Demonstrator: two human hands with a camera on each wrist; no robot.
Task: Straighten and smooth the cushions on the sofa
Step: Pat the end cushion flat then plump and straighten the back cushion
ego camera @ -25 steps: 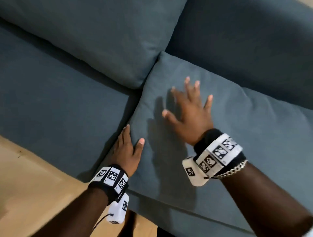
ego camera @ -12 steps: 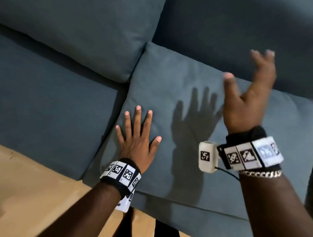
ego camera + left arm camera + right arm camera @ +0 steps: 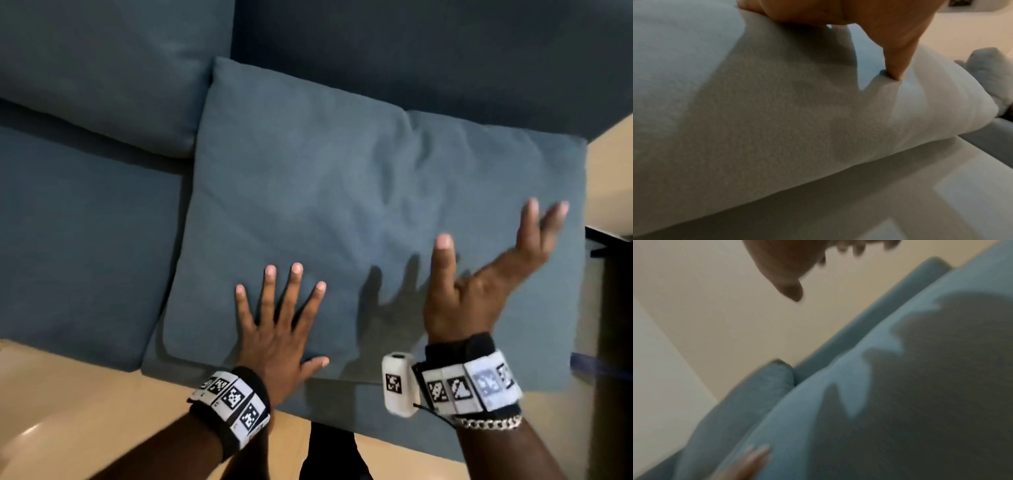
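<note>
Pressing flat near its front edge, your left hand (image 3: 279, 329) rests with fingers spread on the blue seat cushion (image 3: 342, 192), which lies straight ahead of you, its long axis running left to right. Your right hand (image 3: 479, 284) hovers above the cushion's right half, fingers straight and holding nothing, nearer the wrinkles (image 3: 421, 185) there. Back cushions (image 3: 102, 68) sit behind; nothing blocks the way.

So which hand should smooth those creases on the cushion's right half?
Right hand: it hovers open above the seat cushion, nearest its creases. The left hand presses flat near the front edge, steadying it.
</note>
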